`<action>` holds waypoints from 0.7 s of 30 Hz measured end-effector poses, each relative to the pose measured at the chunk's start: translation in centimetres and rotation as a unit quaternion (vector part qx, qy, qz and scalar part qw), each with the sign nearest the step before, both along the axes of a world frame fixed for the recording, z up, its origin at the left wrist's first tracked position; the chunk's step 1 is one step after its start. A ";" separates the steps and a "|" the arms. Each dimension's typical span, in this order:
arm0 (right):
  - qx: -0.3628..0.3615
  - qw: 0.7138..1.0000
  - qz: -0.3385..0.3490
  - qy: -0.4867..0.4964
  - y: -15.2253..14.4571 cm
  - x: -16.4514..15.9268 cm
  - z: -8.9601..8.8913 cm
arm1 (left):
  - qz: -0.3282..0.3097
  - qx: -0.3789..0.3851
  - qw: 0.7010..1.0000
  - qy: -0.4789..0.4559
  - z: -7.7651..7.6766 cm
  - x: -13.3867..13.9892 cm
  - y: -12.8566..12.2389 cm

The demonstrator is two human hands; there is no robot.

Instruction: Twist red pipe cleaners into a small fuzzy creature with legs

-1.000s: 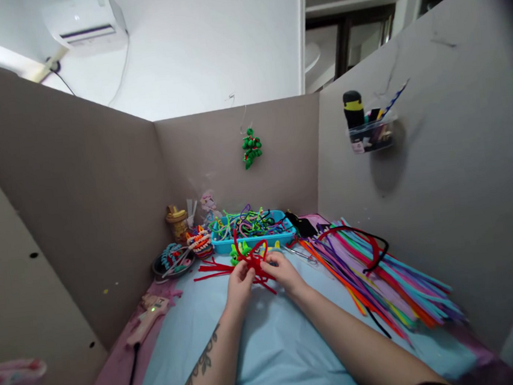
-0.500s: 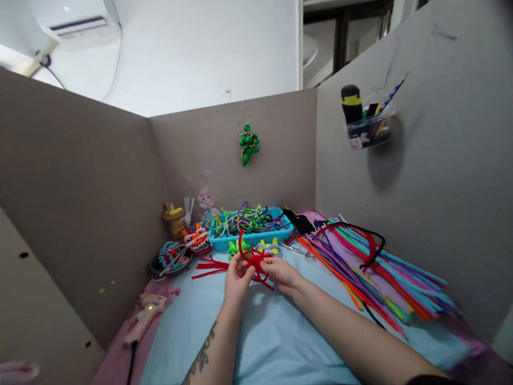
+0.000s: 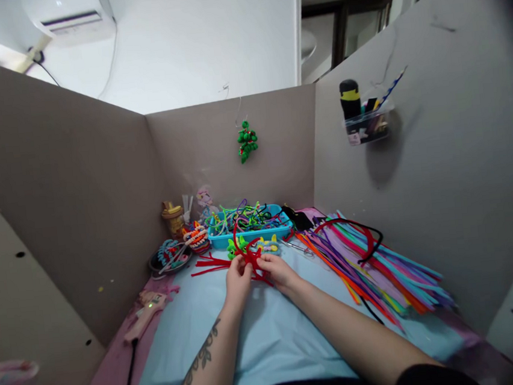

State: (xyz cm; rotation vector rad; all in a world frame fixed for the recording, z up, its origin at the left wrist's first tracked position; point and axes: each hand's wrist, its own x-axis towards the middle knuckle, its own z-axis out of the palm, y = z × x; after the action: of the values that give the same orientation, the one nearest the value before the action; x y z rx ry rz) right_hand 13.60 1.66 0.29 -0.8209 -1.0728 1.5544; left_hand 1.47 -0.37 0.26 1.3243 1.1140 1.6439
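Observation:
Between my two hands is a bundle of red pipe cleaners, bent and crossed, with one end curving upward and others sticking out below. My left hand pinches its left side, and my right hand grips its right side with bent fingers. Several loose red pipe cleaners lie on the light blue cloth just left of my left hand. Right behind the bundle sit a small green pipe-cleaner figure and a yellow and blue one, both partly covered.
A blue tray of tangled pipe-cleaner pieces stands at the back. Scissors and a big pile of colored pipe cleaners lie to the right. At the left are a dark bowl and a pink glue gun. Grey panels surround the table.
The red bundle has turned slightly in my fingers, and a curved strand now shows at its upper right. Both hands keep their hold. The view has shifted slightly.

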 end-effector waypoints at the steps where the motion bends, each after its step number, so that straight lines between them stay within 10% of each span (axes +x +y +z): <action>1: -0.004 1.000 0.003 0.008 0.0 0.0 -0.1 | -0.001 0.003 1.000 0.003 0.0 0.0 0.0; 21: -0.011 0.999 0.028 0.017 -0.7 -0.1 0.2 | 0.013 0.001 1.000 0.010 0.1 0.1 -0.1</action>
State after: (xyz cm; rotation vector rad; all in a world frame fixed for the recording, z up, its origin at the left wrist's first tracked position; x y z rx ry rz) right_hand 13.50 0.96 0.48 -0.7820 -1.0629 1.6247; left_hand 1.59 -0.50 0.34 1.3349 1.1473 1.6546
